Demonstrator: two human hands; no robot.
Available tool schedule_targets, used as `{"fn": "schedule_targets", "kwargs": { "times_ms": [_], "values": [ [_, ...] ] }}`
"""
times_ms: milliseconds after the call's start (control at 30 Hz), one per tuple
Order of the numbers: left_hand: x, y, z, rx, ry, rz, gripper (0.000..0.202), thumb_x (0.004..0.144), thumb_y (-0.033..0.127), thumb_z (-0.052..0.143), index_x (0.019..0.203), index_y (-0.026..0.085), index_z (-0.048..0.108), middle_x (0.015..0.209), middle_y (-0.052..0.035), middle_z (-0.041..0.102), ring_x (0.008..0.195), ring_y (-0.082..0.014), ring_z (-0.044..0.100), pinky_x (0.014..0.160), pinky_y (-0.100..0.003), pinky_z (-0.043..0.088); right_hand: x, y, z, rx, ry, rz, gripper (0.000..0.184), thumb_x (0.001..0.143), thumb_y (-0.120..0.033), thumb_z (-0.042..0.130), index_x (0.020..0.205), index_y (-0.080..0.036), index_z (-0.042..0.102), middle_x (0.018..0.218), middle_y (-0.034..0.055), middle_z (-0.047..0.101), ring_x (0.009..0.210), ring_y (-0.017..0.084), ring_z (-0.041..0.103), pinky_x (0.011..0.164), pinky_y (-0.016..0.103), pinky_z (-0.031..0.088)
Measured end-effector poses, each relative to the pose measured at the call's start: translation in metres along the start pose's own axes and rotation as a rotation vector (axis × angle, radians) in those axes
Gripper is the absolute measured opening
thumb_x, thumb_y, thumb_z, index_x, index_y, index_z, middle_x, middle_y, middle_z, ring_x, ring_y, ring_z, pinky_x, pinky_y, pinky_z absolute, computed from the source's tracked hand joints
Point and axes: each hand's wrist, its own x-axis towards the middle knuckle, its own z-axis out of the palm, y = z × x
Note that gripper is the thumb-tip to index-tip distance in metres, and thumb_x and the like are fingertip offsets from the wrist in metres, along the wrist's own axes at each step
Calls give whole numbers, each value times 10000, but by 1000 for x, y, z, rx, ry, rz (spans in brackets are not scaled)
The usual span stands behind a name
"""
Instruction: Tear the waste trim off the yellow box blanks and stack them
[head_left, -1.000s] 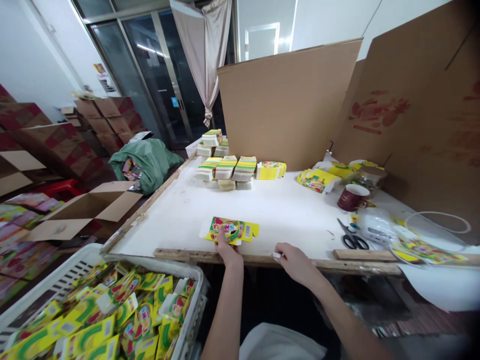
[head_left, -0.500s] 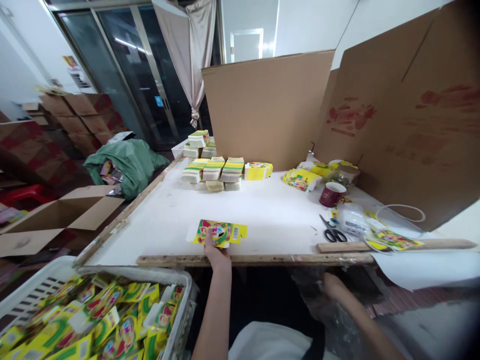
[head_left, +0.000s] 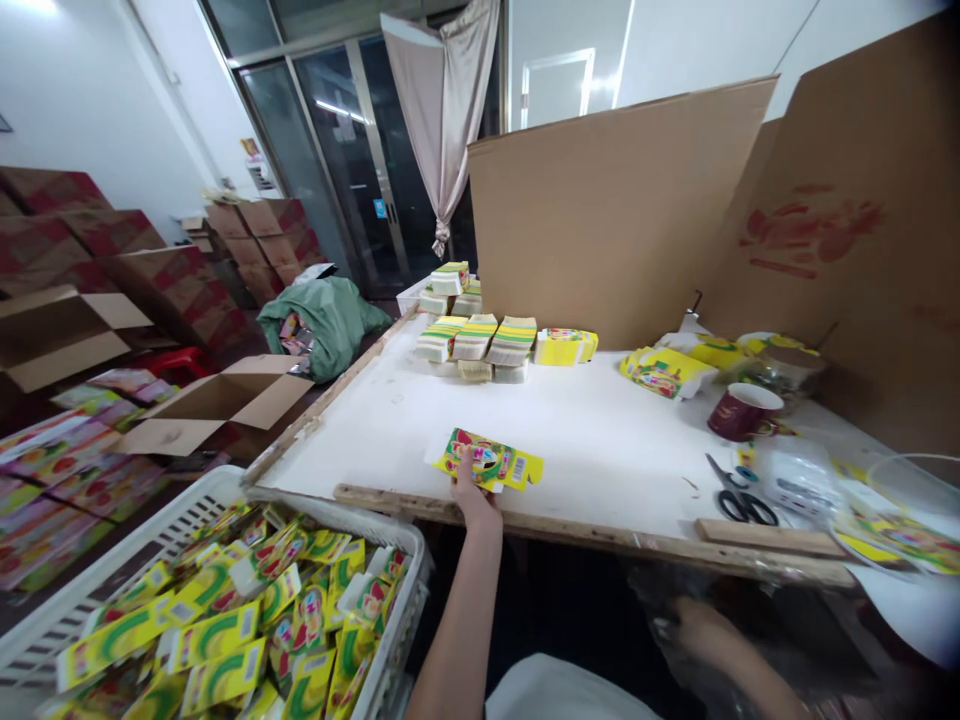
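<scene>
My left hand [head_left: 475, 492] rests at the front edge of the white table [head_left: 600, 440], thumb and fingers pinched on a flat yellow and green printed carton [head_left: 491, 462] that lies on the table top. My right hand [head_left: 694, 628] is down below the table edge, inside a clear plastic bag [head_left: 750, 640]; its fingers are blurred behind the plastic. Stacks of the same flat cartons [head_left: 484, 338] stand at the table's far side.
A white basket [head_left: 112, 580] full of yellow cartons sits at lower left. Scissors [head_left: 739, 497], a dark red mug [head_left: 742, 410], a wooden strip [head_left: 772, 538] and cardboard screens [head_left: 622, 200] are on the right. Open brown boxes [head_left: 217, 400] and a green bag [head_left: 322, 315] lie on the floor.
My right hand has left the table's front edge and dropped below it into the plastic bag. My left hand has kept hold of the flat carton. The view has swung slightly.
</scene>
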Motion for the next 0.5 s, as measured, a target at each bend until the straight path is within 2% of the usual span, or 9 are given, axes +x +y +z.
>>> {"fn": "schedule_targets", "kwargs": {
  "times_ms": [67,167,233,300,333,400,467,500],
  "values": [
    [3,5,3,52,-27,36,440,645,373,641,1007,165,504,914,-77,606,740,-190,627,510,-245,485,0,-14,-1,7,-24,-87,223,657,-197,528,804,-172,694,858,136,684,820,266,629,701,307,440],
    [10,20,12,135,-125,136,505,607,313,692,1028,169,454,929,-68,595,758,-174,615,604,-273,495,-7,-36,-11,36,-99,-245,330,656,-181,516,953,-168,659,826,98,688,764,222,628,671,266,434],
    [17,36,20,204,-228,200,575,539,253,742,1027,175,448,905,-54,596,756,-172,606,652,-293,488,-13,-49,-19,62,-138,-320,392,659,-185,507,1031,-153,627,800,100,686,736,223,623,658,271,434],
    [25,53,30,269,-313,247,636,431,191,785,988,173,479,875,-45,590,784,-191,590,702,-317,471,-18,-61,-27,97,-142,-347,431,662,-200,507,1079,-144,601,890,119,678,803,233,616,713,279,434],
    [30,61,34,353,-361,300,661,376,176,797,966,174,497,873,-45,580,822,-210,575,736,-332,455,-20,-66,-30,111,-140,-354,441,664,-207,509,1092,-143,594,948,127,666,844,236,609,747,281,429],
    [39,70,42,680,-493,494,706,304,200,809,946,185,516,900,-54,547,923,-260,523,820,-369,401,-23,-77,-35,133,-145,-369,455,666,-216,511,1109,-144,582,1008,124,649,872,231,602,780,274,422],
    [47,70,47,1054,-643,693,747,254,235,814,940,202,520,912,-60,521,982,-305,475,881,-406,337,-25,-87,-39,143,-171,-383,464,669,-215,506,1125,-155,569,954,105,668,793,210,617,736,262,437],
    [50,67,48,1184,-705,751,757,229,244,815,927,208,523,898,-58,517,980,-320,470,894,-422,315,-27,-92,-42,145,-186,-391,470,670,-210,502,1134,-163,561,923,94,676,750,199,619,709,257,442]
  ]
}}
